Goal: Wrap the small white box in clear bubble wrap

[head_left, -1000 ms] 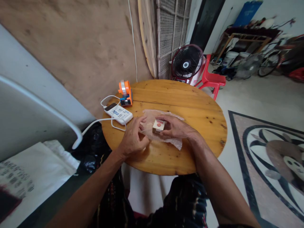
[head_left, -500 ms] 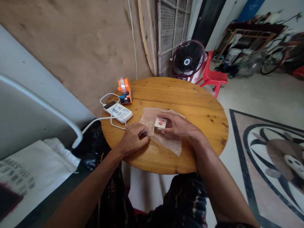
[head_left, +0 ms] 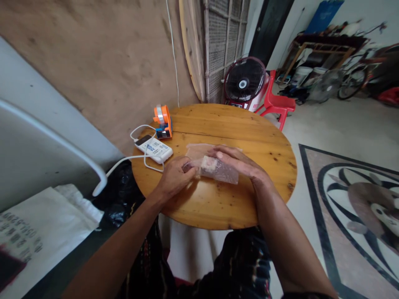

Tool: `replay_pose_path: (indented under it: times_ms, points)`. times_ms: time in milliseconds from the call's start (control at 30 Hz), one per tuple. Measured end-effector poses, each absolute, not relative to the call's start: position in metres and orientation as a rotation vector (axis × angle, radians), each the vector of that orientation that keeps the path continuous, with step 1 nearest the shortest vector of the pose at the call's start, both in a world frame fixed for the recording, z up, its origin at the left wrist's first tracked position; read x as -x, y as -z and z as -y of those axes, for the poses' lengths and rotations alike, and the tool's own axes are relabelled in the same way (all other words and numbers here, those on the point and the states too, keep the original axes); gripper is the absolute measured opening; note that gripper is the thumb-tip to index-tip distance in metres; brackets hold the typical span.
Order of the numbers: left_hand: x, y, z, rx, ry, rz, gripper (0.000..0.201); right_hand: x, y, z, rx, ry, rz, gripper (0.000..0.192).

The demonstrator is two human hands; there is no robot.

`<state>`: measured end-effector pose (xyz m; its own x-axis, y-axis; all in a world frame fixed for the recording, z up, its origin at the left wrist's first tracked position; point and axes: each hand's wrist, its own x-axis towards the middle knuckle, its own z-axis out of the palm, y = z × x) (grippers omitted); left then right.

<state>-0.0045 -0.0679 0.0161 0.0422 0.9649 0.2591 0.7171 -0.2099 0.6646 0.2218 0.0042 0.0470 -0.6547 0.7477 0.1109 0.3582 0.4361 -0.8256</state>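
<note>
- Currently, the small box sits near the middle of the round wooden table, seen hazily through a layer of clear plastic wrap that covers its top.
- More of the sheet spreads on the tabletop beyond the box, so the box appears to lie between two layers.
- The left hand is at the left end of the wrap, its fingers curled and thumb brought in close, seemingly pinching the edge of the film.
- The right hand reaches over from the other side, fingers nearly straight and lying together, thumb alongside; it grips nothing that shows. Whether its fingertips press on the film or just hover, I cannot tell.
- The step in hand looks like folding the near part of the wrap over the box.
- As I judge it, the next move calls for light tension from the left hand, while the right presses the fold flat and steadies the box so it doesn't slide.
- Past the left hand lies a white device with a white cable; an orange and blue tape dispenser stands just behind it, within reach.
</note>
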Motion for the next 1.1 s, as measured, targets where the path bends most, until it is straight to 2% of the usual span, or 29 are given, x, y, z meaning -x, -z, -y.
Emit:
replay_pose_path:
  times_ms: [167,367,767,967,1100]
  points:
    - [0.0,-0.022,0.057,-1.982,-0.943,-1.757,0.014,-0.22,-0.036,-0.009,0.937,-1.241,2.123,0.044]
    - [-0.002,-0.022,0.041,-1.954,-0.975,-1.701,0.015,-0.214,-0.023,-0.017,0.982,-1.105,2.009,0.024]
    - [-0.016,-0.022,0.033,-1.688,-1.062,-1.614,0.01,-0.208,-0.016,-0.02,1.007,-0.947,1.961,0.022]
    - [-0.02,-0.02,0.034,-1.603,-1.128,-1.582,0.008,-0.211,-0.031,-0.01,0.826,-1.111,2.007,0.038]
    - [-0.021,-0.019,0.032,-1.595,-1.141,-1.605,0.011,-0.21,-0.026,-0.009,0.884,-1.19,2.051,0.054]
